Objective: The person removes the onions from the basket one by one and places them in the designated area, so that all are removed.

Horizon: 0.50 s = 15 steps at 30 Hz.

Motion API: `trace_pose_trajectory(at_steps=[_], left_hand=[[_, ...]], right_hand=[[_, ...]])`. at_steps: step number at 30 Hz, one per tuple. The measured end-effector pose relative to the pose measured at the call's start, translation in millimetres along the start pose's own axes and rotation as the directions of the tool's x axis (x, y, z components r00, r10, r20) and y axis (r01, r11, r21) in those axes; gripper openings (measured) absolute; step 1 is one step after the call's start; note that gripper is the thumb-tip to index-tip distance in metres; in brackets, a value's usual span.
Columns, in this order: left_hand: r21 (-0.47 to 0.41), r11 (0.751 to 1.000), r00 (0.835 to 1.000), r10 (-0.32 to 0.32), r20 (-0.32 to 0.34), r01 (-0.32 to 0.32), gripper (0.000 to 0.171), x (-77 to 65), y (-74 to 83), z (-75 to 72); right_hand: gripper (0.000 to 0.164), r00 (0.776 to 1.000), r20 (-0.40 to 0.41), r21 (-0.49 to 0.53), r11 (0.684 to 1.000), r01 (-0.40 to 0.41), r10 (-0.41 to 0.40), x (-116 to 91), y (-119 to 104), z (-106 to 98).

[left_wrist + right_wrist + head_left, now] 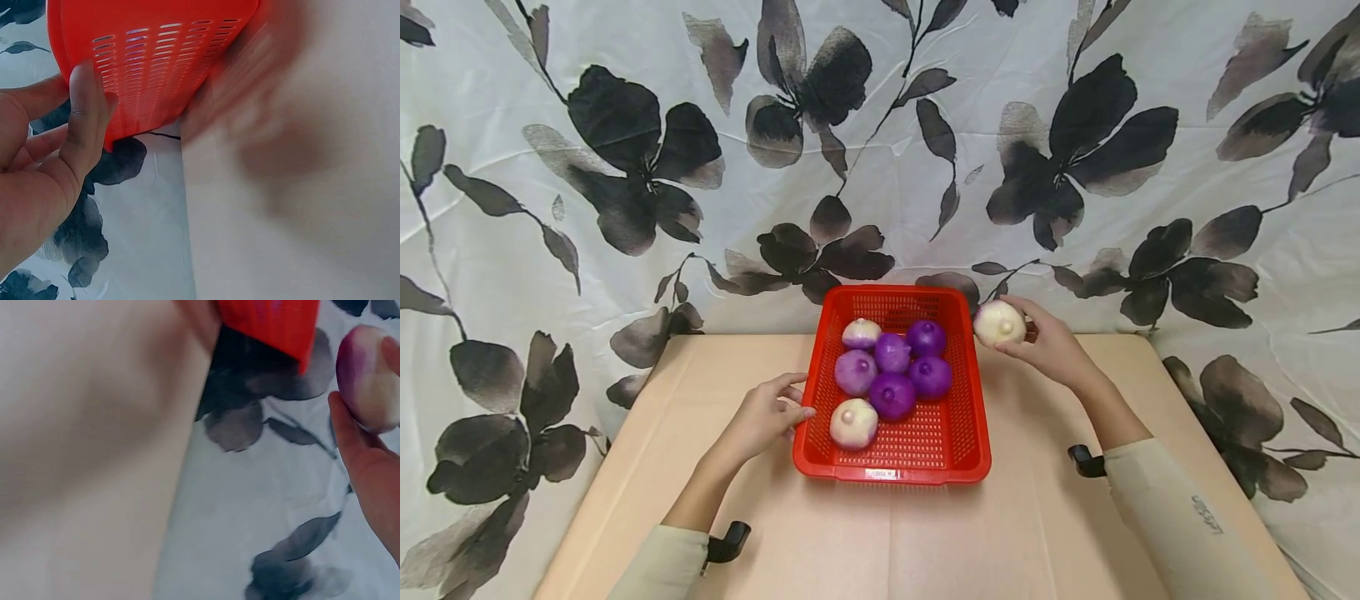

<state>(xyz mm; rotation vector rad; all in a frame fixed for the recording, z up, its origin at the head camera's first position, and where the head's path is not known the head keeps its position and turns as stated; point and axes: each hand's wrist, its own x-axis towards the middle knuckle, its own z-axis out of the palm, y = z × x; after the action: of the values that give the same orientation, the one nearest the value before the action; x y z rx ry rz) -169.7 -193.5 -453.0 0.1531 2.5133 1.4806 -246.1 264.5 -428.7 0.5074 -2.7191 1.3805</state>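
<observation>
My right hand (1051, 343) holds a white-and-purple turnip (1000, 323) between thumb and fingers, beside the upper right rim of a red plastic basket (966, 450). In the right wrist view the turnip (364, 378) shows a purple side and a pale side. At the basket's left edge, my left hand (767, 414) grips the rim; in the left wrist view its fingers (84, 103) lie against the slotted outer wall. Inside the basket sit several purple turnips (892, 395), along with a mostly white turnip (853, 423) near the front and a white-and-purple turnip (861, 334) toward the back.
The basket stands on a pale wooden-toned table (880, 533). Behind the table and along its sides hangs a white cloth (925, 192) printed with dark flowers. A black wrist device (727, 542) sits at the left cuff, another black device (1086, 461) at the right cuff.
</observation>
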Motion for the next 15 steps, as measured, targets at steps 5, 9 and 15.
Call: trace_pose_trajectory(at_steps=[5,9,15], left_hand=[[0.002,1.0,1.0,0.002,0.005,-0.002,0.062,-0.6,1.8,-0.1],[0.008,1.0,1.0,0.003,0.001,-0.003,0.062,-1.2,3.1,-0.9],[0.007,1.0,1.0,-0.003,0.008,0.003,0.062,-1.6,3.5,-1.9]], right_hand=[[0.081,0.994,-0.101,-0.019,0.999,-0.047,0.045,0.6,20.0,2.5],[0.08,0.98,-0.172,-0.037,0.994,-0.105,0.097,4.5,34.0,7.6],[0.08,0.956,-0.201,0.017,0.976,-0.216,0.215,13.2,53.1,20.7]])
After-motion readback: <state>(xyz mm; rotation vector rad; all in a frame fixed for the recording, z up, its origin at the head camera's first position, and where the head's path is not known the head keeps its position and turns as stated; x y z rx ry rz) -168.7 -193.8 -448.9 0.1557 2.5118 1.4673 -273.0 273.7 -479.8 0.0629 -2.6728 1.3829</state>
